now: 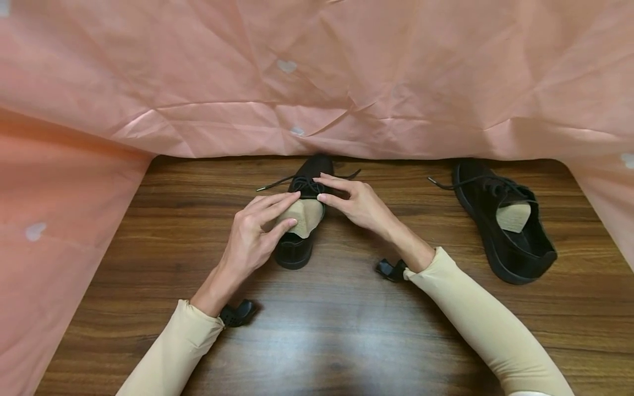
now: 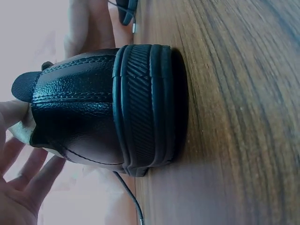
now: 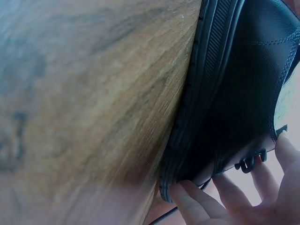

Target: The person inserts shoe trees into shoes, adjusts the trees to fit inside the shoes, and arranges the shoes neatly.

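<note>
A black lace-up shoe [image 1: 293, 252] stands on the wooden table, toe towards the pink cloth, its laces tied in a bow. Beige stuffing [image 1: 310, 213], perhaps crumpled paper, bulges from its opening. My left hand [image 1: 255, 228] holds this stuffing between thumb and fingers; the left wrist view shows the thumb over the shoe's heel collar [image 2: 23, 86]. With fairly straight fingers, my right hand [image 1: 359, 202] touches the lacing area and side of the shoe. In the right wrist view, its thumb [image 3: 286, 150] meets the tongue edge near the stuffing.
To the right stands a second black shoe [image 1: 487, 242], a beige block-like piece [image 1: 513, 216] inside it and one lace end trailing left. Pink cloth [image 1: 317, 71] hangs behind the wooden table [image 1: 317, 341] and along both sides.
</note>
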The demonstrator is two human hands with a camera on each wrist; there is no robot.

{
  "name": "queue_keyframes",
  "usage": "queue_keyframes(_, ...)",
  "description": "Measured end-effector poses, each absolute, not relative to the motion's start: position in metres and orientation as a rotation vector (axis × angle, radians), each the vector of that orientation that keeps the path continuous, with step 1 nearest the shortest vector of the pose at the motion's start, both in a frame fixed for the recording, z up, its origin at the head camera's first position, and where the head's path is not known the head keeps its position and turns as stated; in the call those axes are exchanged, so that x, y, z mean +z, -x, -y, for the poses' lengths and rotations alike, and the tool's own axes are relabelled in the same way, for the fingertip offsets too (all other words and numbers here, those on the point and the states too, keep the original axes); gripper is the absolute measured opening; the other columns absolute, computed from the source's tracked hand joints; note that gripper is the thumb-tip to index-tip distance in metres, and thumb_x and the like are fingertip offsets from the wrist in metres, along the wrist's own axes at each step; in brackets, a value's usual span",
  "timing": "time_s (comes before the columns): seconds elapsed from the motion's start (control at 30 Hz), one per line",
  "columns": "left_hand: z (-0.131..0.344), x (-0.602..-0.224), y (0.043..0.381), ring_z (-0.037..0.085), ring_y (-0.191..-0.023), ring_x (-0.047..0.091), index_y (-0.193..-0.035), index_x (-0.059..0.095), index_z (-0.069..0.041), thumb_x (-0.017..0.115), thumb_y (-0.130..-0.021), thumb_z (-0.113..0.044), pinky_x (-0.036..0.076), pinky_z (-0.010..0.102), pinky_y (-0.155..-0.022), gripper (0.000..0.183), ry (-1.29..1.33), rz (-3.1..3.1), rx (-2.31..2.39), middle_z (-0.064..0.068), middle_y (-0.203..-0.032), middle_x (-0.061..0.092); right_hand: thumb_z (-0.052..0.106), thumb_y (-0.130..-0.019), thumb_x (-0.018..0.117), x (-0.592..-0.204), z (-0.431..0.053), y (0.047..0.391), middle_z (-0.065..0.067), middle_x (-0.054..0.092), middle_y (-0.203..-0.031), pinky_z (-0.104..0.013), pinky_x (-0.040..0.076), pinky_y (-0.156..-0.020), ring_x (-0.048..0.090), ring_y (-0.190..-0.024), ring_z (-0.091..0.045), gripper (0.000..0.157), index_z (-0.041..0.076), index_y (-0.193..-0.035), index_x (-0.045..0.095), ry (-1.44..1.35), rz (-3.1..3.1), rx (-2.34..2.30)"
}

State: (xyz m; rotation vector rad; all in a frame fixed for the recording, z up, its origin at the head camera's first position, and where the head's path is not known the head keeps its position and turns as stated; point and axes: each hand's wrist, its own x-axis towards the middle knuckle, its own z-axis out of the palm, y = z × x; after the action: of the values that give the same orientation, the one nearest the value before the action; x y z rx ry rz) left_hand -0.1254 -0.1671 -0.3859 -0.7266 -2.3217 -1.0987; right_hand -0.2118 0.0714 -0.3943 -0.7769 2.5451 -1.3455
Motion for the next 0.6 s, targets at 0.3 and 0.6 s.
queue_keyframes(0.3,0.166,-0.388,0.129,0.02,-0.108,0.062,-0.124,0.071,-0.011,0.082,-0.081,-0.012,0.049,0.035,-0.091,0.044,0.707,2.309,-1.061,0.002,-0.117,0.07,0.05,-0.094,0.064,-0.395,-0.072,0.213,0.007,0.051,-0.147,-0.038,0.032,-0.113,0.041,-0.14,-0.015,0.044,0.036,-0.136,0.061,0.78,-2.546,-1.343)
queue_keyframes(0.6,0.166,-0.388,0.136,0.03,-0.112,0.056,-0.124,0.072,-0.013,0.084,-0.078,-0.015,0.047,0.045,-0.089,0.047,0.724,2.342,-0.997,0.006,-0.141,0.058,0.049,-0.095,0.063,-0.394,-0.072,0.213,0.005,0.052,-0.147,-0.039,0.033,-0.112,0.041,-0.14,-0.016,0.045,0.033,-0.137,0.062,0.785,-2.543,-1.35)
